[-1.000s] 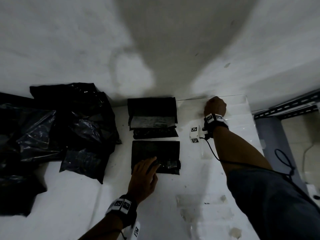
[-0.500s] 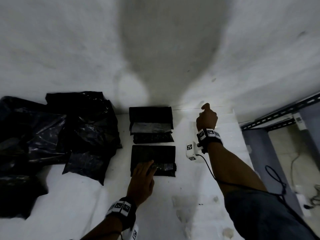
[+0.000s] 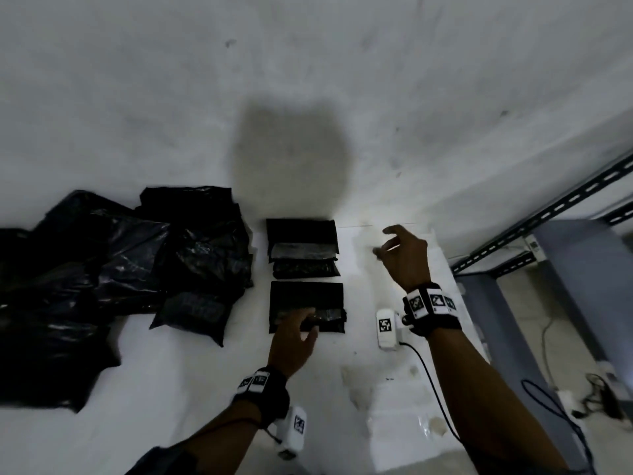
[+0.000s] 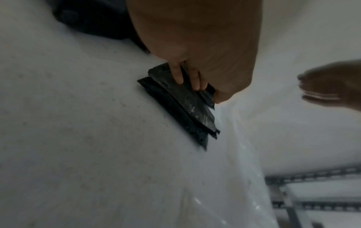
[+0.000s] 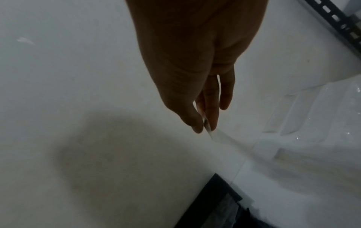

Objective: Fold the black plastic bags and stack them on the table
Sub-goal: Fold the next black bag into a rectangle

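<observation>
A folded black bag (image 3: 306, 298) lies on the white table (image 3: 205, 389) in the head view. My left hand (image 3: 298, 323) presses down on its near edge with straight fingers. The left wrist view shows those fingers (image 4: 187, 80) on the bag's layered folds (image 4: 187, 111). A second folded stack (image 3: 301, 248) sits just behind it, against the wall. My right hand (image 3: 382, 243) hovers above the table's far right part. In the right wrist view its thumb and fingers (image 5: 204, 125) pinch a clear tape strip (image 5: 224, 137) that runs away to the right.
A large heap of loose black bags (image 3: 120, 269) covers the table's left side. Clear tape pieces (image 3: 428, 423) lie on the near right of the table. A slotted metal rack (image 3: 548, 214) and floor cables (image 3: 603, 395) are past the right edge.
My right hand has lifted off the table's far edge and come up and left, going from a fist to a pinch on the tape. My left hand stays on the folded bag.
</observation>
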